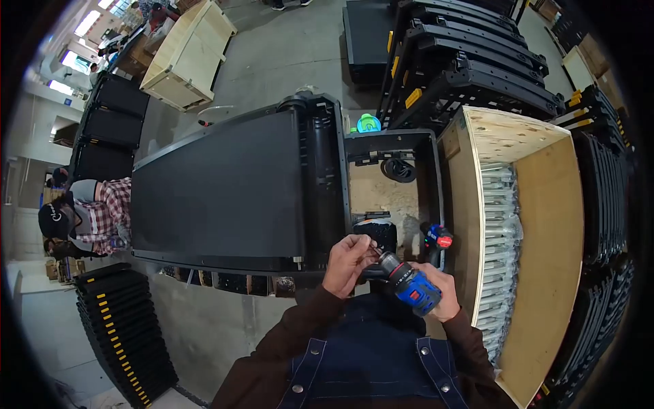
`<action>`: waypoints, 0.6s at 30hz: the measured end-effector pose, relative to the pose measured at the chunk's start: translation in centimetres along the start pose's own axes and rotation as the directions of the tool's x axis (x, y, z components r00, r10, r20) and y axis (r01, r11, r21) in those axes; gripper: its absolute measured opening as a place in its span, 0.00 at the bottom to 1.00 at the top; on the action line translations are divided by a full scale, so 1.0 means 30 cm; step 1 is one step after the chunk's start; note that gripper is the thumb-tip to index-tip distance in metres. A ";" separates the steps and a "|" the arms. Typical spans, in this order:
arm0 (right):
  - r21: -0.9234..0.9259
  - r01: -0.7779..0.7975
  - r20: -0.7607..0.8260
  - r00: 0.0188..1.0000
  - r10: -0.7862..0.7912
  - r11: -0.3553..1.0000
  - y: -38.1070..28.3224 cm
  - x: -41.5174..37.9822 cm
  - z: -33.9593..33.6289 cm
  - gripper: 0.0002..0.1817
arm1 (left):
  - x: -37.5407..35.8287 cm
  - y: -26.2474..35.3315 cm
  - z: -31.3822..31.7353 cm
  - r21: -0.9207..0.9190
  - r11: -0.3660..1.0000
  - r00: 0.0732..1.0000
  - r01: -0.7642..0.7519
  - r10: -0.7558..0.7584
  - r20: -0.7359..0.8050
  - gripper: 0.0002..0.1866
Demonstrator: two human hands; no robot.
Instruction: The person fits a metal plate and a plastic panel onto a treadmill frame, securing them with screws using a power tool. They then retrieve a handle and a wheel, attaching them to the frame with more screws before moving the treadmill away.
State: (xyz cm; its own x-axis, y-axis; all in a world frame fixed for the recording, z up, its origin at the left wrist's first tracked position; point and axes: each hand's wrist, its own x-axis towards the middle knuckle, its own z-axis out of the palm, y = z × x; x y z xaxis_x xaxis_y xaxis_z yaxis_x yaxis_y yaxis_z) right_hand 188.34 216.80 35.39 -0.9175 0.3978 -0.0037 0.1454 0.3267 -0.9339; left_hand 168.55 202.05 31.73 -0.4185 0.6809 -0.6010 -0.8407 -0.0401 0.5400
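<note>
My right hand (pixel 441 290) is wrapped round a blue cordless drill (pixel 417 290), its chuck angled up and to the left. At the drill's front end, the fingers of my left hand (pixel 346 262) are pinched together by the bit; what they hold is too small to make out. Left of my hands lies a treadmill deck with a flat black belt (pixel 225 184). Just beyond the drill stands a second power tool (pixel 436 237), blue and black with a red front. A black container (pixel 376 235) sits beside it, partly hidden by my hands.
A coiled black cable (pixel 398 170) and a green-lidded cup (pixel 368 123) are farther back. On the right, a wooden crate (pixel 545 198) holds wrapped metal rods (pixel 499 238). Black frames (pixel 470 75) stand stacked behind. A co-worker in a checked shirt (pixel 112 211) is at the deck's far left end.
</note>
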 end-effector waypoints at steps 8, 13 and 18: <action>0.683 -0.334 -0.022 0.880 0.474 0.650 0.192 0.056 -0.058 0.20 | 0.323 -0.052 0.200 0.009 0.996 0.996 0.087 -0.087 -0.017 0.15; 0.799 -0.284 -0.084 0.819 0.567 0.529 0.288 0.146 -0.153 0.17 | 0.706 -0.225 0.057 0.033 0.999 0.949 -0.036 0.044 -0.313 0.16; 0.859 -0.290 -0.105 0.708 0.698 0.422 0.270 0.168 -0.246 0.20 | 0.942 -0.343 -0.168 0.897 0.088 0.820 0.433 0.374 -0.433 0.14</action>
State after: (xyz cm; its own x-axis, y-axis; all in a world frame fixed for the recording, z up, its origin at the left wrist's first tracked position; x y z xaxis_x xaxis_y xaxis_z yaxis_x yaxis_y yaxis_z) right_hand 187.62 227.79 30.47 -0.5094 0.5996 -0.6173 0.0091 -0.7135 -0.7006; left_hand 163.64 218.03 6.21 -0.8066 0.2272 -0.5457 0.0533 0.9474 0.3157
